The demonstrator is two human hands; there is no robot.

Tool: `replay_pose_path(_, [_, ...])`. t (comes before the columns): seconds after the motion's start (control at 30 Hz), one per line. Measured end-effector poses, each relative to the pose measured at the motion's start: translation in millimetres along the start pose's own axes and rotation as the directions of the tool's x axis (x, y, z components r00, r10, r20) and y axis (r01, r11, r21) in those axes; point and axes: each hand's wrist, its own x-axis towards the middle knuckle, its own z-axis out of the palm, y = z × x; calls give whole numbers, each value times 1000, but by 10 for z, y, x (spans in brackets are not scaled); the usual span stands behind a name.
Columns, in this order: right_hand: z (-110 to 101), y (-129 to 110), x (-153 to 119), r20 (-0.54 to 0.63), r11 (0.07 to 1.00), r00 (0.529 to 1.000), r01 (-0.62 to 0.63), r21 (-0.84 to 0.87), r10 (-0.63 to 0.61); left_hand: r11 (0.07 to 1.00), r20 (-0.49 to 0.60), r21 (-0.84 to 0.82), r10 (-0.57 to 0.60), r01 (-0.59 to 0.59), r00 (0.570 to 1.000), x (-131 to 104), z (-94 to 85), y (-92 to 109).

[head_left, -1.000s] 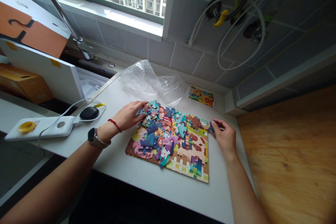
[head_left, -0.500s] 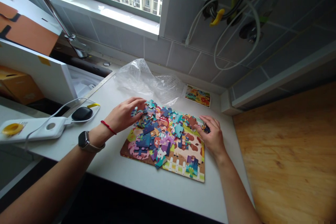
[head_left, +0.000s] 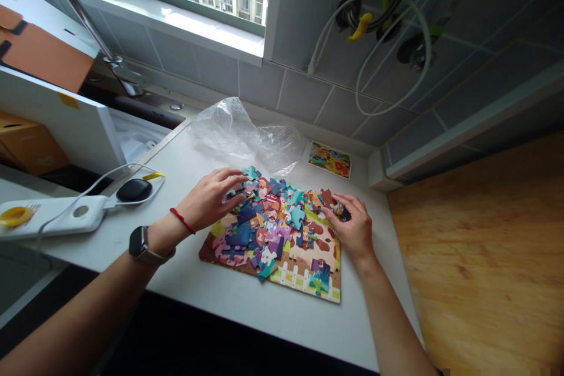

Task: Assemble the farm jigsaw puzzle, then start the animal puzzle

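A heap of loose jigsaw pieces [head_left: 259, 229] covers the left and middle of a printed puzzle board [head_left: 288, 276] on the counter. My left hand [head_left: 215, 195] is at the heap's far left edge, its fingers curved and thumb apart, with pieces between them. At the board's right edge my right hand [head_left: 352, 224] is cupped, thumb and fingers apart around a few pieces. A brown jigsaw piece [head_left: 326, 198] lies by its fingertips. A blue-and-green piece [head_left: 319, 279] rests near the board's lower right corner.
Behind the board lie a crumpled clear plastic bag [head_left: 247, 135] and a small picture card [head_left: 329, 158]. To the left are a white power strip [head_left: 66, 217], a black round device [head_left: 134, 190], a cable, and a sink with a faucet [head_left: 127, 79]. A wooden surface [head_left: 480, 247] adjoins on the right.
My left hand has shifted slightly inward over the heap's edge. The brown piece by my right hand has moved a little toward the fingertips. The view has shifted slightly.
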Motion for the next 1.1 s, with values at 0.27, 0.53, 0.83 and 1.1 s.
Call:
replay_pose_path(0.27, [49,2,-46,-33,989,993,-107,104,111,995,129,88,45,-57,991,65,119,119])
replay_pose_path(0.53, [103,20,-46,13,915,955,-287,282,295,995,225,102,-41,18,973,216,87,40])
replay_pose_path(0.83, [62,-35,-34,164,738,917,-390,550,363,995,273,101,-43,16,961,322,87,-21])
replay_pose_path(1.1, [67,-52,-31,188,673,898,-425,605,398,993,310,94,-99,73,946,378,15,-57])
